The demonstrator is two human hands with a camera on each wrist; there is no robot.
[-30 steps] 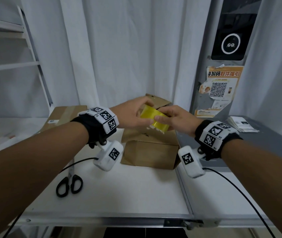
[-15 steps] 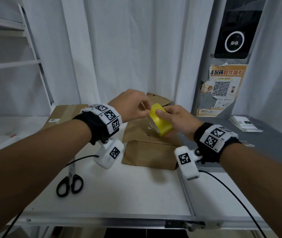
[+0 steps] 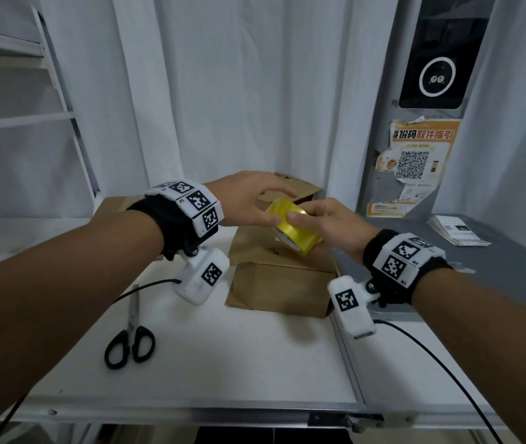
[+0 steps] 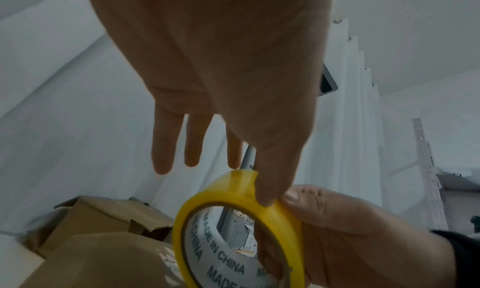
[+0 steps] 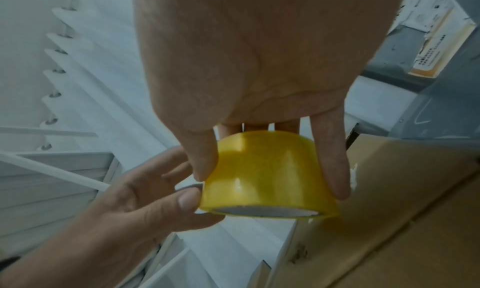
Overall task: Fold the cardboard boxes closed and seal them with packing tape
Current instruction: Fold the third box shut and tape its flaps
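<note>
Right hand (image 3: pixel 329 225) grips glossy yellow tape roll (image 3: pixel 293 230); left hand (image 3: pixel 245 200) pinches its edge.

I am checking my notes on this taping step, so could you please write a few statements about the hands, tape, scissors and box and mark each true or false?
1. The right hand grips the yellow tape roll. True.
2. The left hand holds the scissors. False: they lie on the white table, and its thumb and forefinger pinch at the roll.
3. The roll rests on the table. False: it is held above the cardboard box.
4. The core reads MADE IN CHINA. True.
</note>
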